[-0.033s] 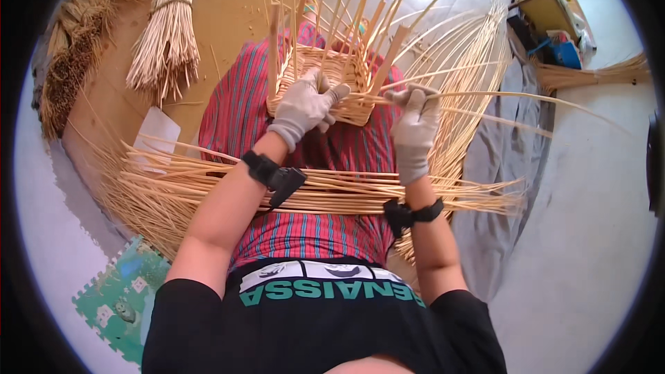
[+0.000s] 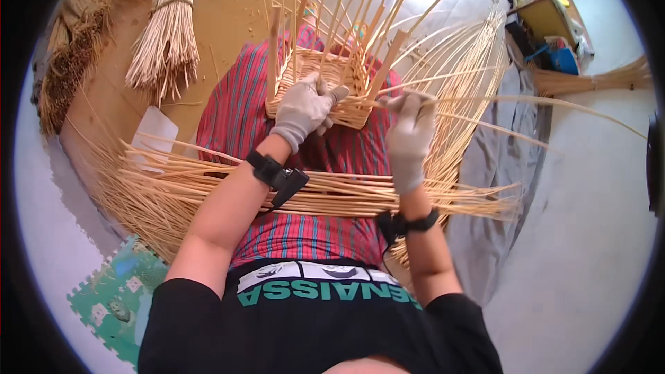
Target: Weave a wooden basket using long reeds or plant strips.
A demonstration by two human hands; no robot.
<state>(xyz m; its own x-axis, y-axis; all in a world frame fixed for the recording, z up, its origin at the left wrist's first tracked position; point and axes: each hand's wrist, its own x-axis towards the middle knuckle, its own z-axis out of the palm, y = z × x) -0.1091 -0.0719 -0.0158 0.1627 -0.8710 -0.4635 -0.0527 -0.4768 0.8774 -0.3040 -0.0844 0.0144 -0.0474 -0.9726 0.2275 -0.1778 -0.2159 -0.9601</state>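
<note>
A partly woven wicker basket (image 2: 358, 116) rests over my knees, with tall thin stakes and several flat wooden uprights (image 2: 389, 61) rising from its walls. My left hand (image 2: 305, 105), in a pale work glove, closes on the basket's near wall, its thumb over the weave and some fingers hidden behind. Just right of the basket, my right hand (image 2: 411, 128), also gloved, pinches a long wicker strand (image 2: 526, 99). That strand runs from the near right corner through my fingers and bows out far to the right.
Loose wicker rods (image 2: 332, 192) lie across my lap. More rods (image 2: 460, 69) fan out at the right beside grey cloth (image 2: 493, 166). A tied bundle (image 2: 166, 48) and darker bundles (image 2: 73, 48) lie at the far left. A blue container (image 2: 564, 61) stands far right.
My right hand has shifted slightly left and toward me, still pinching the strand. The strand's free end has swung farther right. My left hand keeps its place on the basket.
</note>
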